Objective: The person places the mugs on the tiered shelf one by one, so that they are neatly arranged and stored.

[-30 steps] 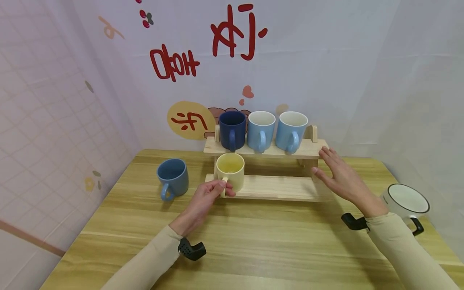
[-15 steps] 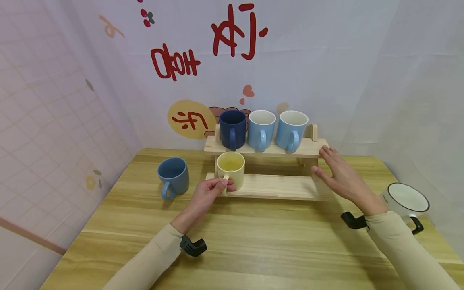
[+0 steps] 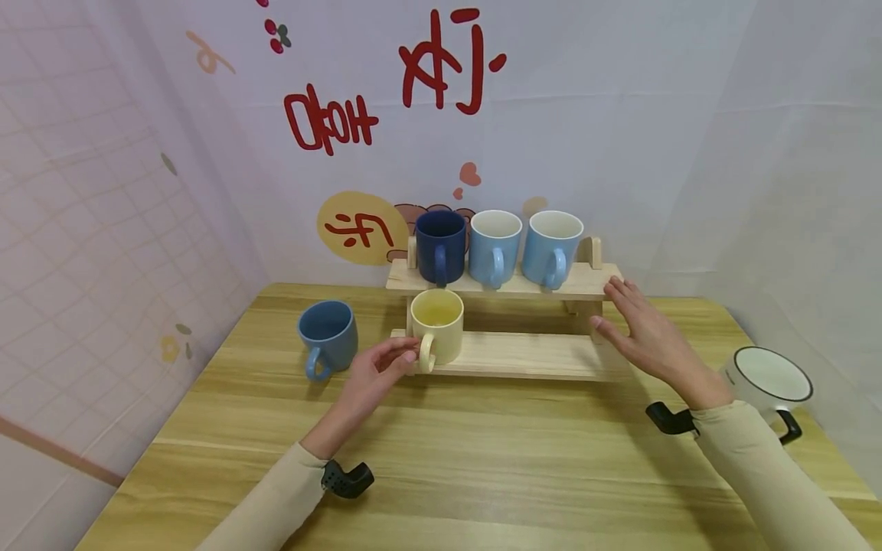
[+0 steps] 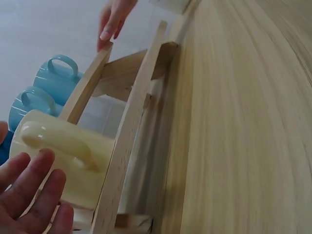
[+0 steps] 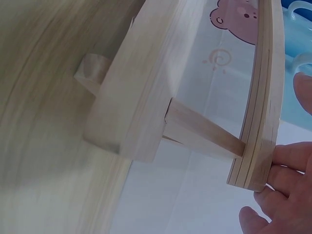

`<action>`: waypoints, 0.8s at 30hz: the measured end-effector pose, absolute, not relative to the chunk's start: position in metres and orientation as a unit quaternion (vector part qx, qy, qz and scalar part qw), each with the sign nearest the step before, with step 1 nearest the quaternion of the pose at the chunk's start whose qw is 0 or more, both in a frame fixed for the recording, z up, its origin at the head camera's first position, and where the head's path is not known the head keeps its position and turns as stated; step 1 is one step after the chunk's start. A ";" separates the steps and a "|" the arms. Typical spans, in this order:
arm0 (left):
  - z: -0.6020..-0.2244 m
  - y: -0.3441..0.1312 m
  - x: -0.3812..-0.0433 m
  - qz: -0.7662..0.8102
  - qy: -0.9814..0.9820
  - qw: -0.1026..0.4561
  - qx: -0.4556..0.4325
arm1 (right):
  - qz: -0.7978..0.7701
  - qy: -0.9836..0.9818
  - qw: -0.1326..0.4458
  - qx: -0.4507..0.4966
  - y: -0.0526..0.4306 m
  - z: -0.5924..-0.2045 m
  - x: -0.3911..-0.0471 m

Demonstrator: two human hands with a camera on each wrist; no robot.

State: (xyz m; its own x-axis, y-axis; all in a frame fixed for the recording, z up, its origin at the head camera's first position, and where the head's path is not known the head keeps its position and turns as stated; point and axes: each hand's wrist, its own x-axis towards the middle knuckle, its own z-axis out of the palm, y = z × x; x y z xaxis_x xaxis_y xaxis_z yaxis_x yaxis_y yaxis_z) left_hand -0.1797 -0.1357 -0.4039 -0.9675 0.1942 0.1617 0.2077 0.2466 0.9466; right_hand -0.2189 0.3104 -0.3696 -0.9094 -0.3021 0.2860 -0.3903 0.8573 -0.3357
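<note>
A yellow mug (image 3: 441, 325) stands upright at the left end of the lower tier of a wooden two-tier rack (image 3: 530, 356), its handle facing the front. Just left of that handle is my left hand (image 3: 375, 375), fingers loosely extended and holding nothing; the left wrist view shows its fingers (image 4: 36, 195) in front of the mug. My right hand (image 3: 651, 337) rests its fingertips at the right end of the upper tier, thumb spread apart. On that tier stand a navy mug (image 3: 441, 249) and two light blue mugs, one in the middle (image 3: 492, 252) and one at right (image 3: 547, 252).
A grey-blue mug (image 3: 331, 337) stands on the wooden table (image 3: 482, 459) left of the rack. A white mug with a black rim (image 3: 765, 383) is at the right, partly behind the right forearm. A printed cloth backdrop (image 3: 586, 115) rises behind the table.
My left hand has let go of the yellow mug's handle and drawn back a little to the left. The mug stays in place, and the right hand has hardly moved.
</note>
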 end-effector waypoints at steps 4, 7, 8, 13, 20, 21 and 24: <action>-0.399 -0.149 -0.172 -0.552 -0.813 0.049 -0.177 | 0.195 -0.957 0.112 0.182 0.310 -0.368 -0.219; -0.392 -0.158 -0.166 -0.517 -0.831 0.067 -0.197 | 0.196 -0.957 0.111 0.183 0.310 -0.368 -0.219; -0.390 -0.161 -0.164 -0.506 -0.836 0.069 -0.200 | 0.196 -0.957 0.110 0.183 0.310 -0.368 -0.219; -0.384 -0.173 -0.158 -0.468 -0.852 0.082 -0.218 | 0.198 -0.957 0.107 0.182 0.311 -0.368 -0.218; -0.384 -0.191 -0.151 -0.437 -0.856 0.123 -0.247 | 0.200 -0.957 0.105 0.183 0.312 -0.369 -0.218; -0.384 -0.194 -0.150 -0.434 -0.855 0.133 -0.251 | 0.200 -0.957 0.105 0.183 0.312 -0.368 -0.218; -0.384 -0.206 -0.148 -0.432 -0.851 0.156 -0.254 | 0.197 -0.957 0.105 0.184 0.311 -0.368 -0.218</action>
